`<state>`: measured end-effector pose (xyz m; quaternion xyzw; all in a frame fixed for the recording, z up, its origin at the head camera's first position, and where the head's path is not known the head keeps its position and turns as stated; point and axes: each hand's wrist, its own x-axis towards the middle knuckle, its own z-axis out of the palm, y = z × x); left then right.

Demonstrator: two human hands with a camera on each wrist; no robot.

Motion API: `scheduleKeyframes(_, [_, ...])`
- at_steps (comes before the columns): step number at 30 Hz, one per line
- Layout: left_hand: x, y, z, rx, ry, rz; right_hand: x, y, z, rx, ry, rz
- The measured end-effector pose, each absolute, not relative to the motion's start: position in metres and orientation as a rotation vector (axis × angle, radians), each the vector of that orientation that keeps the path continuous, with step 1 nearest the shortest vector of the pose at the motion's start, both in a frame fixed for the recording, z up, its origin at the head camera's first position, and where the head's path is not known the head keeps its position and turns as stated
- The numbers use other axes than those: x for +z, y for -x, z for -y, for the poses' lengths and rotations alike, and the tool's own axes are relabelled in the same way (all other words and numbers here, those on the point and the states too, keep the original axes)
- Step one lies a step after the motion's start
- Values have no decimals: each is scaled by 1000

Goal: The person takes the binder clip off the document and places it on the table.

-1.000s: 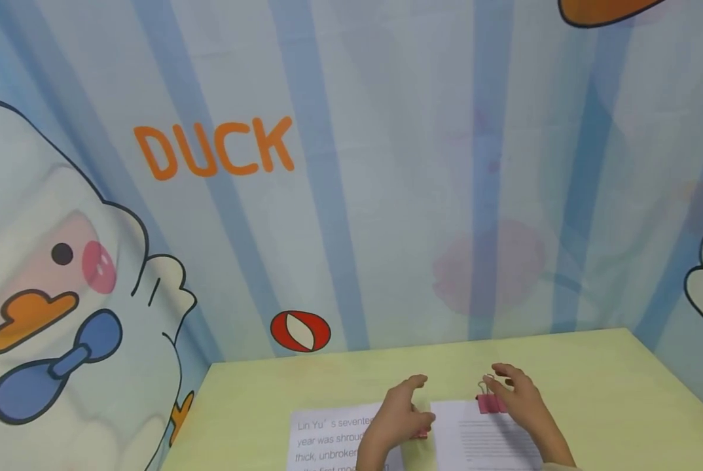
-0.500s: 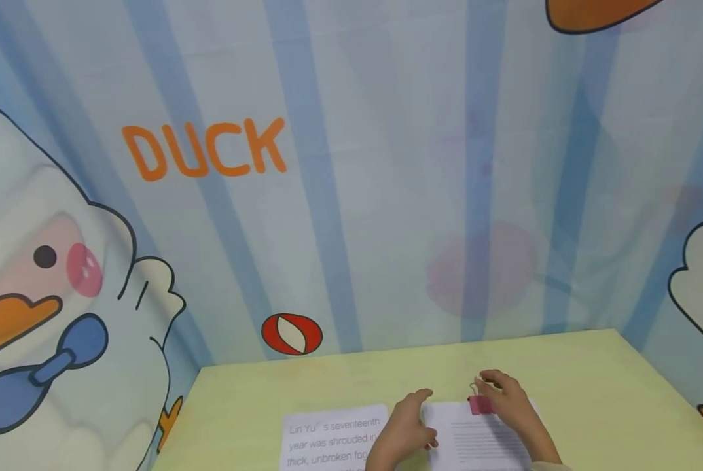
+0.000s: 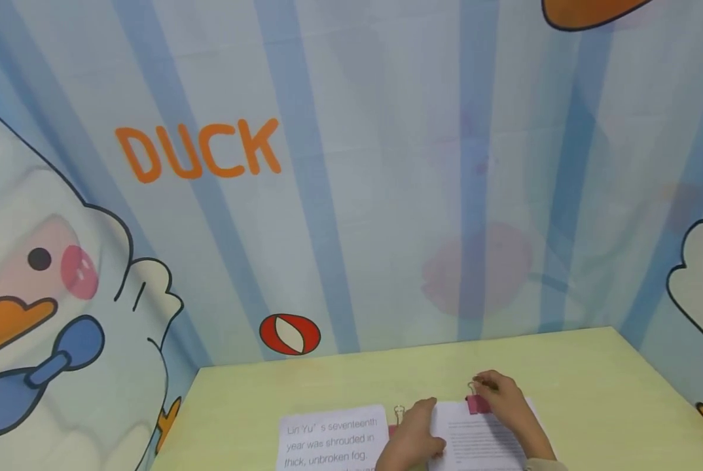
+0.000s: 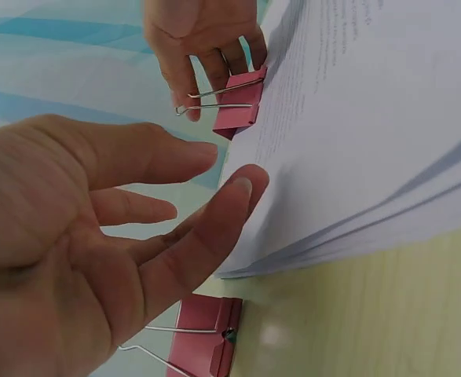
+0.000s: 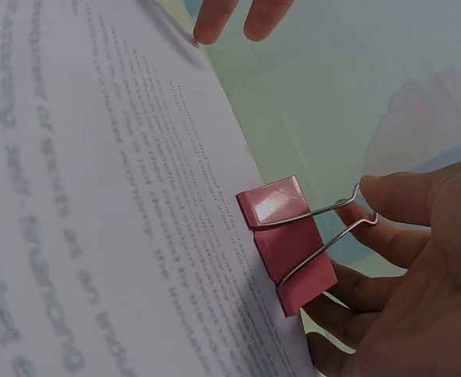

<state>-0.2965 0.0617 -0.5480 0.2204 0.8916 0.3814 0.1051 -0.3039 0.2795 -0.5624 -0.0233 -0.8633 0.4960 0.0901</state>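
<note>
A pink binder clip (image 3: 477,404) with silver wire handles sits on the top edge of a printed paper stack (image 3: 469,441). My right hand (image 3: 509,404) is at this clip; in the right wrist view its thumb and a finger pinch the ends of the wire handles, the other fingers behind the clip (image 5: 289,247). By the left edge of the stack is my left hand (image 3: 409,439), fingers loosely bent and thumb apart from them. It grips nothing in the left wrist view. A second pink binder clip (image 4: 206,334) lies beyond it, partly covered by the hand.
Large-print pages (image 3: 330,438) lie to the left on the pale yellow table (image 3: 304,383). Behind the table hangs a blue striped curtain (image 3: 387,196) with duck drawings.
The left hand has shifted right, toward the stack, uncovering the large-print pages and the second clip's handles. My right hand's fingers have closed in on the first clip's handles. The head view has turned slightly.
</note>
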Motion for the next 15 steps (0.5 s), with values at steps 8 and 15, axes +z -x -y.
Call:
scheduleKeyframes(8, [-550, 290, -65, 1098, -592, -2669, -560, 301, -281, 1591, 120, 2507])
scheduleKeyframes(15, [-551, 289, -67, 1142, -508, -2656, -559, 303, -286, 1749, 149, 2498])
